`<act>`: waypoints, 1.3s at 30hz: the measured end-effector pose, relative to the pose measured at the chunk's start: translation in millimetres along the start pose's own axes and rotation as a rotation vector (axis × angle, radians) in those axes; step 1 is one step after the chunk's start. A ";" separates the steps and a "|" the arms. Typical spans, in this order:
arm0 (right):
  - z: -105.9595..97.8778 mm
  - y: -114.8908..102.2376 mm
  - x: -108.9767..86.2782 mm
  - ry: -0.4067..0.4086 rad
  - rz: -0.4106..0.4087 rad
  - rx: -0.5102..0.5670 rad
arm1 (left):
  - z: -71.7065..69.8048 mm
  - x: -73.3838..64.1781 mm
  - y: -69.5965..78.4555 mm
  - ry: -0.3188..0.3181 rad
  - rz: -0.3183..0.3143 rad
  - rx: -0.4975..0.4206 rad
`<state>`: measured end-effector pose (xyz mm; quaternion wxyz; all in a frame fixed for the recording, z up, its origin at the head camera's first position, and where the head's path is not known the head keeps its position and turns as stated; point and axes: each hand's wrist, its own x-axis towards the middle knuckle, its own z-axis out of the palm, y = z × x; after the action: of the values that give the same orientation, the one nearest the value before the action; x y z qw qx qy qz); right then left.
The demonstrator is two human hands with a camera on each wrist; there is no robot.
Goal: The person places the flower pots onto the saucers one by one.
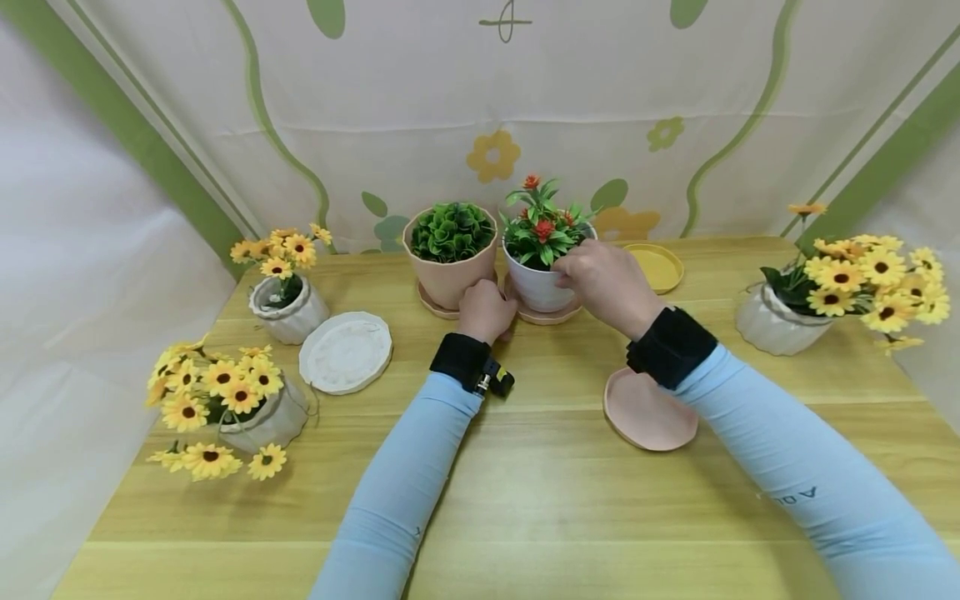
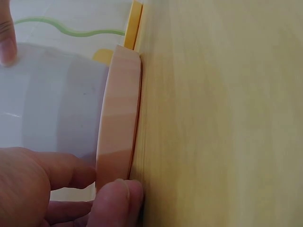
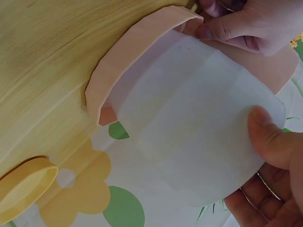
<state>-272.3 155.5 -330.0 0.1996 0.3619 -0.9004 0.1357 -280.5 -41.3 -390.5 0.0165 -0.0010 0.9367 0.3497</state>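
Note:
A white pot [image 1: 534,290] with a red-flowered plant [image 1: 542,229] stands at the back of the table on a pink saucer [image 1: 549,317]. My right hand [image 1: 609,282] grips the pot's upper side, thumb on the outer wall in the right wrist view, fingers partly hidden behind it. With thumb and fingers my left hand [image 1: 486,312] pinches the saucer's edge, as the left wrist view shows. Close beside them, a peach pot [image 1: 450,279] of green leaves [image 1: 452,233] sits on another pink saucer [image 1: 435,307], just behind my left hand.
Two white pots of yellow flowers [image 1: 283,312] [image 1: 273,417] and a white saucer [image 1: 346,352] are at the left. A third such pot [image 1: 780,323] stands at the right. A yellow saucer [image 1: 660,267] lies behind my right hand, a loose pink saucer [image 1: 648,412] below its wrist.

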 end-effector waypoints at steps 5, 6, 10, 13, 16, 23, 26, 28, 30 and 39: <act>0.2 0.5 0.6 0.002 -0.005 0.010 | 0.3 0.6 0.5 0.000 -0.002 0.004; 0.2 0.6 0.8 0.001 -0.005 0.012 | 0.4 0.8 0.6 0.000 -0.005 0.007; 0.0 1.4 1.2 -0.005 -0.005 0.012 | 0.8 1.1 0.7 0.006 -0.007 0.027; -0.1 2.5 2.2 -0.004 -0.009 0.017 | 1.5 1.7 0.4 0.012 -0.001 0.039; -0.9 3.1 3.9 -0.009 -0.008 0.024 | 2.1 2.5 0.2 0.012 -0.003 0.039; -3.4 4.2 5.7 -0.036 0.001 0.034 | 2.3 1.9 1.4 0.007 -0.011 0.023; -4.7 4.0 4.7 -0.040 -0.003 0.038 | 2.2 2.1 1.8 0.004 -0.009 0.024; -5.4 3.9 4.5 -0.037 -0.012 0.042 | 2.4 2.4 1.8 0.001 -0.009 0.030; -5.6 4.1 4.2 -0.034 -0.022 0.042 | 2.4 2.5 1.5 0.000 -0.011 0.030; -4.7 7.9 2.3 -0.016 -0.055 0.044 | 2.8 1.7 0.9 0.007 0.004 0.058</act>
<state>-278.1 161.5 -325.6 0.1879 0.3921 -0.8884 0.1471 -282.1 -38.7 -392.0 0.0128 -0.0001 0.9465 0.3226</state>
